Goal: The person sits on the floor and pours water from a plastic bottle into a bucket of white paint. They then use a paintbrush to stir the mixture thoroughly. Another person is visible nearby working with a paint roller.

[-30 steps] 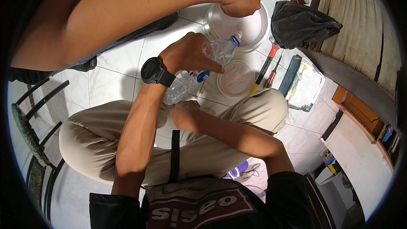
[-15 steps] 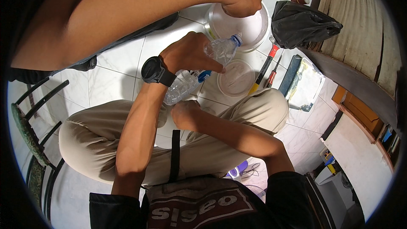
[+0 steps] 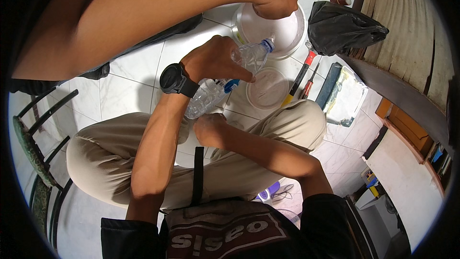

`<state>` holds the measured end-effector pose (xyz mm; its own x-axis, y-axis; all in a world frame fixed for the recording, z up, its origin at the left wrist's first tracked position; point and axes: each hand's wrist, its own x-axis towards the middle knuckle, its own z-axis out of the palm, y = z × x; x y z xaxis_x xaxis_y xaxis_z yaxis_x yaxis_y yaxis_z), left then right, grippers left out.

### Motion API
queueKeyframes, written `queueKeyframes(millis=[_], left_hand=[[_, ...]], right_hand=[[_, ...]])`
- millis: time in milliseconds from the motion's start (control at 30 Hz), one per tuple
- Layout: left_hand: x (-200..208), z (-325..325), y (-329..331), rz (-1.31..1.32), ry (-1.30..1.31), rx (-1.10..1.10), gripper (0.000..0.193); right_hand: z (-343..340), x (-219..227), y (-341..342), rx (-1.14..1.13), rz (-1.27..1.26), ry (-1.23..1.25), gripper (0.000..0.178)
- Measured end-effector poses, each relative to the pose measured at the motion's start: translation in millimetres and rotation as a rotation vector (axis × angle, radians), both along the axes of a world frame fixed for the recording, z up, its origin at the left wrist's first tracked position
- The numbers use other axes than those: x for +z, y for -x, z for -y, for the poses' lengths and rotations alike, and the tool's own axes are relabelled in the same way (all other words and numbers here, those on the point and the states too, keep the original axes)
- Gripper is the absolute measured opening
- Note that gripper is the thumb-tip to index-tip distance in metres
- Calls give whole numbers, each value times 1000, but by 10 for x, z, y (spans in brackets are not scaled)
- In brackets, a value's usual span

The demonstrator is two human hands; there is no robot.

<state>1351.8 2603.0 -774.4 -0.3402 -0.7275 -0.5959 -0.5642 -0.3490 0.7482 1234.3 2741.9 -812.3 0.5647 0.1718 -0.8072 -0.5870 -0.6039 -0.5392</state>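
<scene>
My left hand, with a black watch on its wrist, is wrapped round a clear plastic bottle with a blue neck ring. The bottle lies tilted, its mouth over the near rim of a white bucket that has pale stuff inside. My right hand is curled closed just below the bottle's base, and whatever it may hold is hidden. Another person's hand reaches over the bucket from the left, its fingers partly out of sight. A round, pale lid lies on the floor beside the bottle.
Right of the lid lie a red-and-black tool with a yellow end and a screwdriver. Beyond are a white-smeared tray, a black plastic bag and wooden boards. A metal-framed chair stands at left.
</scene>
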Motion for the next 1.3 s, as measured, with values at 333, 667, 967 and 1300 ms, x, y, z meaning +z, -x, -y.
queueKeyframes(millis=[333, 667, 967, 1300], left_hand=[[23, 17, -7, -10, -31, -4, 65], [56, 19, -9, -19, -49, -4, 66], [17, 11, -4, 10, -12, -14, 66], [62, 31, -1, 21, -40, -33, 64]], right_hand=[[-18, -10, -1, -4, 3, 25, 34], [-8, -40, -26, 8, -31, -8, 32], [11, -4, -85, 33, -111, -37, 36], [17, -23, -43, 46, -47, -23, 31]])
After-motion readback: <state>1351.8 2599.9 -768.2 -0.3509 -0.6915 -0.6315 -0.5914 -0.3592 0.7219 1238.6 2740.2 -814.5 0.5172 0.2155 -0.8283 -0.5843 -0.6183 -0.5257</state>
